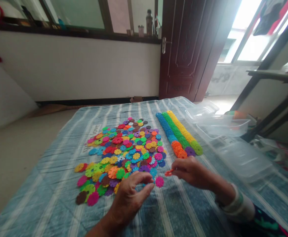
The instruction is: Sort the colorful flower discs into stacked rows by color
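Observation:
My right hand (192,171) pinches an orange notched plastic disc (168,173) between thumb and fingers, just below the near end of the rows. My left hand (134,194) is beside the near edge of a loose pile of coloured discs (136,156), its thumb and fingers curved with a gap between them. A pink disc (159,181) lies between the two hands. Overlapping discs form long rows at the right: a blue row (165,126) ending in orange discs (178,149), a green row (175,130) ending in purple, and a yellow row (179,126) ending in lime green.
A striped blue cloth (60,171) covers the bed-like surface. Clear plastic boxes (222,126) and a clear lid (245,159) lie to the right. Beyond are a dark red door (183,49) and a ledge holding a bottle (149,23).

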{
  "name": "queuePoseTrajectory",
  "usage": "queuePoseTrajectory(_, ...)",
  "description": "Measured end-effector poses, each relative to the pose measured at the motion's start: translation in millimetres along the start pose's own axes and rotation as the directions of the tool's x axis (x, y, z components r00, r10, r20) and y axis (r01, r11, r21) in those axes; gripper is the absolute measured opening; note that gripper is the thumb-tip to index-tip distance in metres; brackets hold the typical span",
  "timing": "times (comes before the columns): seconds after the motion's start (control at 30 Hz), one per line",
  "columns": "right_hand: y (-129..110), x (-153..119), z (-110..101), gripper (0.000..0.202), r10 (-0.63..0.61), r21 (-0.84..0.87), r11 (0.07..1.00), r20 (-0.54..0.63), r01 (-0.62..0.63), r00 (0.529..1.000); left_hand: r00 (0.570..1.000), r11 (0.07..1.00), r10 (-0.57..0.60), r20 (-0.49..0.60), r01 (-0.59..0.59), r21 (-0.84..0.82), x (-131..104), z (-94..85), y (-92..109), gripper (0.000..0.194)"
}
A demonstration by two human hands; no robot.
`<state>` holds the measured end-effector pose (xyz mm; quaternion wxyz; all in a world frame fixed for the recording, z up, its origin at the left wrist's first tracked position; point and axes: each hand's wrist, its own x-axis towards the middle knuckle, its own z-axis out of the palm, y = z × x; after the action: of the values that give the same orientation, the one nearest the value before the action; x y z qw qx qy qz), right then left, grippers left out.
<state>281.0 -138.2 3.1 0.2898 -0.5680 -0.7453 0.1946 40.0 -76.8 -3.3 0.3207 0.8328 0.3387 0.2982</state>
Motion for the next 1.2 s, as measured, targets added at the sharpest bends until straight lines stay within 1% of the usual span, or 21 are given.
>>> queuePoseTrajectory(0.1,18,0,-25,0.019,0.162,-0.078,0.984,-0.023,-0.163,0.987,0.999,0.999,0.041,-0.006,-0.041,0.02,1,0.8,-4,0.008)
queuePoseTrajectory(0.17,29,-1,-34,0.018,0.237,-0.098,0.966,-0.014,-0.238,0.971,0.997,0.996,0.074,0.002,-0.074,0.042,2,2.3,-4,0.008)
queuePoseTrajectory(0.23,37,0,-36,0.017,0.279,-0.112,0.954,0.009,-0.277,0.96,0.994,0.992,0.107,0.009,-0.107,0.066,1,3.9,-5,0.009)
queuePoseTrajectory(0.3,43,0,-34,0.017,0.294,-0.143,0.947,0.015,-0.289,0.956,0.991,0.987,0.137,0.005,-0.137,0.085,1,4.4,-6,0.008)
queuePoseTrajectory(0.4,48,1,-29,0.012,0.312,-0.213,0.926,-0.027,-0.31,0.95,0.986,0.979,0.166,-0.016,-0.163,0.12,1,1.9,-10,0.009)
queuePoseTrajectory(0.47,48,1,-28,0.006,0.335,-0.255,0.905,-0.063,-0.34,0.94,0.986,0.975,0.166,-0.033,-0.159,0.153,2,-1.4,-12,0.01)
queuePoseTrajectory(0.5,47,2,-28,0.007,0.35,-0.278,0.892,-0.072,-0.356,0.934,0.986,0.973,0.161,-0.037,-0.152,0.171,3,-3.4,-13,0.01)
queuePoseTrajectory(0.67,37,2,-25,0.02,0.428,-0.419,0.806,-0.074,-0.418,0.901,0.987,0.963,0.154,-0.05,-0.139,0.232,5,-11.0,-17,0.011)
queuePoseTrajectory(0.8,28,4,-17,0.034,0.477,-0.488,0.741,-0.102,-0.462,0.873,0.985,0.953,0.163,-0.053,-0.143,0.267,4,-11.3,-21,0.012)
queuePoseTrajectory(0.87,25,5,-14,0.036,0.493,-0.514,0.716,-0.106,-0.472,0.864,0.984,0.944,0.173,-0.042,-0.153,0.292,3,-10.2,-23,0.013)
queuePoseTrajectory(0.97,21,7,-13,0.033,0.511,-0.532,0.698,-0.1,-0.479,0.854,0.976,0.925,0.213,-0.05,-0.185,0.332,3,-9.6,-25,0.015)
queuePoseTrajectory(1.07,21,7,-15,0.031,0.518,-0.54,0.69,-0.095,-0.481,0.85,0.961,0.901,0.266,-0.081,-0.218,0.374,6,-13.8,-27,0.016)
queuePoseTrajectory(1.13,22,6,-15,0.029,0.506,-0.539,0.698,-0.095,-0.472,0.857,0.956,0.89,0.278,-0.095,-0.219,0.4,9,-21.4,-29,0.017)
queuePoseTrajectory(1.2,24,5,-14,0.029,0.487,-0.535,0.709,-0.102,-0.46,0.868,0.961,0.887,0.249,-0.12,-0.177,0.427,13,-33.4,-31,0.019)
